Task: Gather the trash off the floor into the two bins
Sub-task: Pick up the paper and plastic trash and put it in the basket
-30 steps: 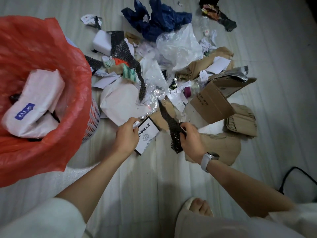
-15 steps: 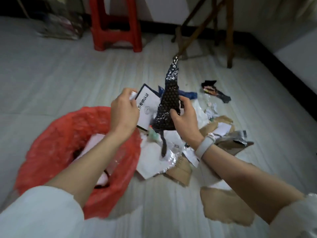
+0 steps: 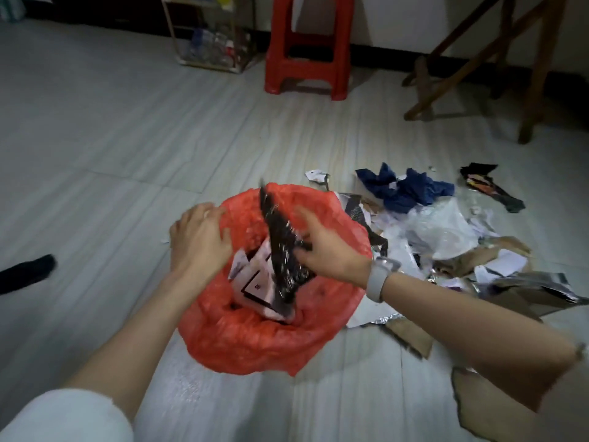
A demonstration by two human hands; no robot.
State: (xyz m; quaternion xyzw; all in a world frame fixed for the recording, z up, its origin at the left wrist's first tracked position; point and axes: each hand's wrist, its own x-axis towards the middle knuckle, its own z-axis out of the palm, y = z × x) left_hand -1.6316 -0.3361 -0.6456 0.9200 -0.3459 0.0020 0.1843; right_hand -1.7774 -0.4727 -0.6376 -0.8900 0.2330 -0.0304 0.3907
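Nearest the camera, two bare forearms with white sleeves reach forward over a bin lined with a red plastic bag [image 3: 255,342], which stands on the pale striped floor [image 3: 95,138]. Left hand [image 3: 199,240]: fingers spread and loosely bent over the bin's left rim, grasping nothing visible. Right hand [image 3: 325,247]: wearing a light grey wristwatch [image 3: 379,279], motion-blurred above the bin mouth; its palm lies against a black bubble-wrap strip [image 3: 282,244] that stands tilted in the bin, but whether the fingers grip the strip cannot be told. Below the strip, inside the bin, lies a white card with a black border [image 3: 258,287]; its small printed mark is too blurred to read. To the right of the bin, a heap of trash remains on the floor: torn brown cardboard [image 3: 411,339], silver foil wrap [image 3: 535,282], a clear plastic bag [image 3: 443,231] and a crumpled dark blue bag [image 3: 404,189], with a black wrapper [image 3: 490,186] just beyond. A dark object [image 3: 27,272] lies at the left edge. Farther back stand a red plastic stool [image 3: 306,49], a wire rack [image 3: 213,36] and wooden furniture legs [image 3: 538,65].
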